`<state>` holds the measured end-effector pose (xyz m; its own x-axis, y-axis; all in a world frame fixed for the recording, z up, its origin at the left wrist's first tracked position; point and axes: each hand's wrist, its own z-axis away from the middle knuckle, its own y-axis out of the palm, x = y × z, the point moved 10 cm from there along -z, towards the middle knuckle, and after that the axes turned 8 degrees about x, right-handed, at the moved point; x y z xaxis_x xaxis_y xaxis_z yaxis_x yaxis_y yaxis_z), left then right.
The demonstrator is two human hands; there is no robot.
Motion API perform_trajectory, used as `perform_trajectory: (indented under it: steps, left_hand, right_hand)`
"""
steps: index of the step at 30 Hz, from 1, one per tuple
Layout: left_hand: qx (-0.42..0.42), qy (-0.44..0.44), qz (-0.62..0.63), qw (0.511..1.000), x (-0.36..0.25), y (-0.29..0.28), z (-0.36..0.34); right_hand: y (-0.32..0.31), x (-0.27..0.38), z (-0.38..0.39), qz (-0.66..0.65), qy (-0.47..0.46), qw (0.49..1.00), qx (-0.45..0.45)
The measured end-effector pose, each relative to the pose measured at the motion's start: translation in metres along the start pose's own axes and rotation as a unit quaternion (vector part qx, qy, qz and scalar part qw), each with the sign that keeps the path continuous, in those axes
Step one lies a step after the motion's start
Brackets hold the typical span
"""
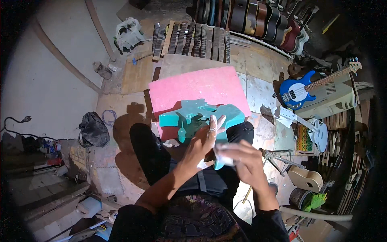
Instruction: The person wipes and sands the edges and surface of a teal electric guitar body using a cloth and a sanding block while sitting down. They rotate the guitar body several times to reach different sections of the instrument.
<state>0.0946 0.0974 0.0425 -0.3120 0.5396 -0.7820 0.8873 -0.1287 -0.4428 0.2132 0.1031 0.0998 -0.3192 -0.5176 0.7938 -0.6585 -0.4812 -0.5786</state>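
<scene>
Overhead: pink board (193, 86) flat on workshop floor, teal guitar body (201, 117) lying across its near edge and over the knees. Row of fretboard necks (189, 38) beyond, blue bass (300, 90) leaning at right, black bag (93, 129) at left. Left hand (201, 143) spread flat on teal body, fingers extended and released, bracing rather than gripping. Right hand (244, 161) closed around small pale folded pad (223, 155), probably abrasive paper or cloth; pad held at near edge of body, contact with the surface not certain. Judged: surface rubbing or wiping in hand. For good result, keep pad flat, light even pressure, follow body contours, avoid digging at cutout edges. Keep bracing palm clear of worked patch; turn body on lap rather than overreaching.
</scene>
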Motion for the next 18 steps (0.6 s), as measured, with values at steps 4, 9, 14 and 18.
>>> perform_trajectory:
  steps: [4,9,14,18]
  left_hand:
    - [-0.022,-0.008,0.032,0.999,0.008,0.0,0.004]
    - [-0.053,0.009,0.079,0.995,0.017,0.0,0.009]
    - [-0.076,0.013,0.002,0.997,0.012,-0.016,0.016]
    - [-0.067,-0.025,0.018,0.997,0.023,-0.01,0.022]
  right_hand:
    - [0.008,0.015,0.005,-0.005,-0.013,1.0,0.003]
    - [0.018,-0.023,0.002,-0.031,0.008,0.999,-0.013]
    - [0.033,-0.013,0.0,-0.116,0.019,0.992,0.056]
    - [0.041,-0.05,-0.005,-0.096,0.011,0.995,0.002]
